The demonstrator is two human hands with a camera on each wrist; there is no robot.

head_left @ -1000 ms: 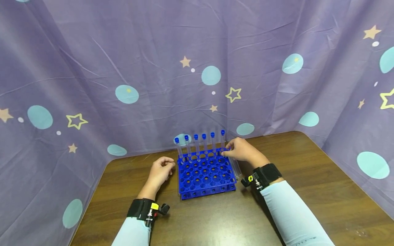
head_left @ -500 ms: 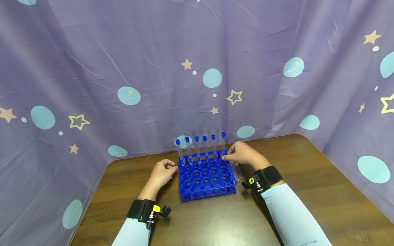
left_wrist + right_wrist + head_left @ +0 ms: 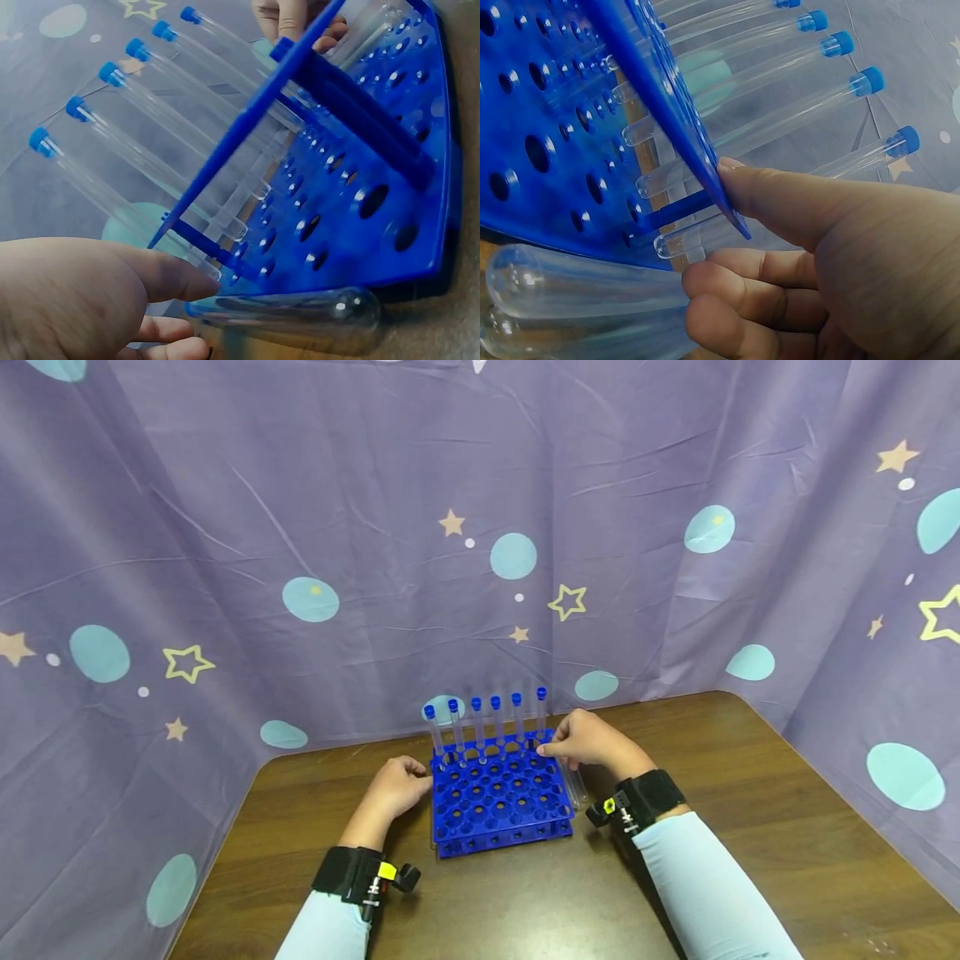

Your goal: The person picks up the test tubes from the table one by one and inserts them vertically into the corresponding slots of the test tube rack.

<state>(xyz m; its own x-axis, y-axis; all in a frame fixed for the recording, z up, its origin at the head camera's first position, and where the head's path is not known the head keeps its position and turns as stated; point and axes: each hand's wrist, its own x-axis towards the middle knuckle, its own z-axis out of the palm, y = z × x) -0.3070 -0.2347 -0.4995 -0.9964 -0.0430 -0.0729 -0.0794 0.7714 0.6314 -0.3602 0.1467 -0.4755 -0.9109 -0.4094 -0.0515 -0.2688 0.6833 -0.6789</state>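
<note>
A blue plastic test tube rack [image 3: 501, 797] stands on the table. A row of clear test tubes [image 3: 477, 725] with blue caps stands in its far edge, leaning slightly. My right hand [image 3: 592, 745] pinches the rack's far right corner; in the right wrist view, the thumb [image 3: 769, 191] lies on the upper plate and curled fingers [image 3: 742, 289] sit below it. My left hand [image 3: 396, 787] is at the rack's left side, fingers loosely bent. Its thumb [image 3: 176, 276] reaches the rack's end, above a loose test tube [image 3: 300, 315]; whether it touches either I cannot tell.
Two uncapped test tubes [image 3: 585, 289] lie on the wooden table [image 3: 517, 902] along the rack's right side. A purple curtain [image 3: 375, 543] with stars and dots hangs right behind the table's far edge.
My left hand has come closer to the rack's left edge. The right hand's fingers have shifted lower at the rack's far right corner. The capped tubes stay in place.
</note>
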